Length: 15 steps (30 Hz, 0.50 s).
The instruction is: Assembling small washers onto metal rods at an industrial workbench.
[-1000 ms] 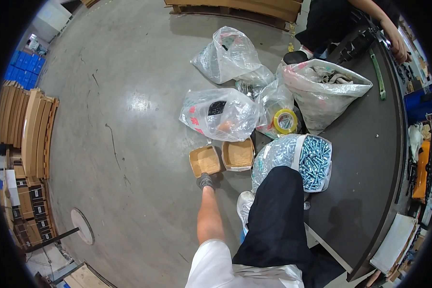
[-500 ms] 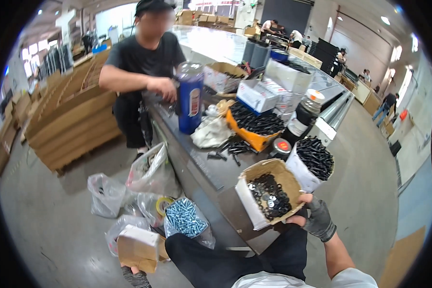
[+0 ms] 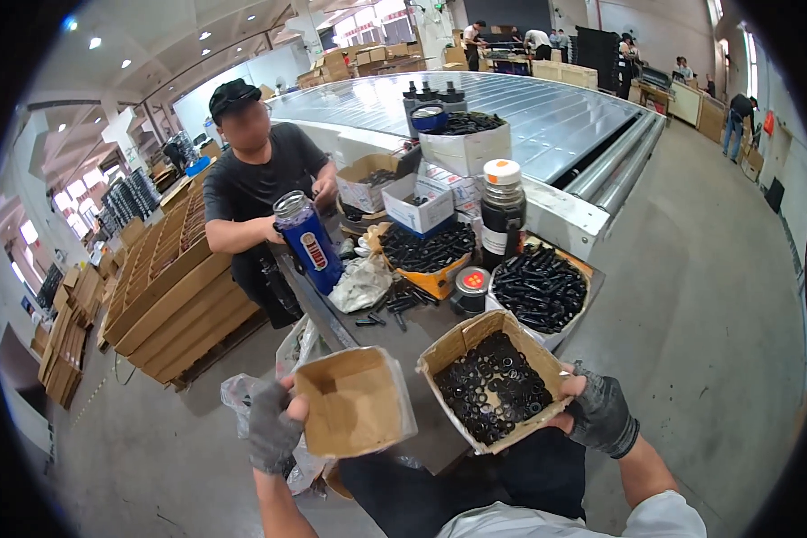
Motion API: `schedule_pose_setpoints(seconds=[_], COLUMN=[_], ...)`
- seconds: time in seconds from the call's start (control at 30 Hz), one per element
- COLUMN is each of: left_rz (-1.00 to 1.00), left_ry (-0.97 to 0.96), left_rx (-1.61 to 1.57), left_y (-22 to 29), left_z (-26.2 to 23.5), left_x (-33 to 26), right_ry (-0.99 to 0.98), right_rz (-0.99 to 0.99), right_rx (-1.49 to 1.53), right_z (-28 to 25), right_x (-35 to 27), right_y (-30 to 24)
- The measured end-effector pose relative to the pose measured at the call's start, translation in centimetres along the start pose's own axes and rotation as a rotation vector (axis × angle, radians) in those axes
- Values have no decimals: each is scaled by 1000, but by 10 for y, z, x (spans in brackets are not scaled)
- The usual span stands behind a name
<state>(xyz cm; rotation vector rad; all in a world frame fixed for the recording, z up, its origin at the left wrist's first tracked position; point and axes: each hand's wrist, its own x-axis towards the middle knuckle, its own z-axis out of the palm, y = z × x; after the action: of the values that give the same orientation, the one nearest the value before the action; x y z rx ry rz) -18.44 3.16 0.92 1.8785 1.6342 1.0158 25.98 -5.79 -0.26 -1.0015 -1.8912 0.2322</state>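
My left hand (image 3: 276, 426), in a grey fingerless glove, grips the left side of a small open cardboard box (image 3: 354, 403). The box is tilted so its bare brown inside shows. At the right, my gloved right hand (image 3: 605, 417) clasps the corner of another open cardboard box (image 3: 446, 352), thumb at the rim. Inside this one lie many small dark washers (image 3: 496, 386), a few of them silvery. The two boxes are side by side above my lap, a small gap between them at the table's near end.
Beyond the boxes stand a carton of black bolts (image 3: 540, 287), an orange-edged box of black parts (image 3: 430, 247), a lidded jar (image 3: 503, 211), a round tin (image 3: 471, 287) and a blue bottle (image 3: 312, 247). A co-worker (image 3: 260, 170) sits at left. Plastic bags (image 3: 300, 345) lie below the table.
My left hand has raised its box from low at the left to beside the washer box, turning its opening toward me. The view has shifted, and the co-worker's hands have moved.
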Motion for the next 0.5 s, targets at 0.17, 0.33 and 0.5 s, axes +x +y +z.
schedule_pose_setpoints(seconds=[0.17,0.33,0.5], left_rz=[146,105,173], left_ry=[-192,-234,-207], left_rx=[-9,4,77], left_y=[43,50,63], left_z=[57,89,107], left_x=[45,70,92], right_ry=[-92,-83,-104], right_rz=[12,151,142], right_rx=[-141,75,-12], right_z=[-42,-49,-53], right_x=[-22,-30,-34], right_y=[-22,-26,-30])
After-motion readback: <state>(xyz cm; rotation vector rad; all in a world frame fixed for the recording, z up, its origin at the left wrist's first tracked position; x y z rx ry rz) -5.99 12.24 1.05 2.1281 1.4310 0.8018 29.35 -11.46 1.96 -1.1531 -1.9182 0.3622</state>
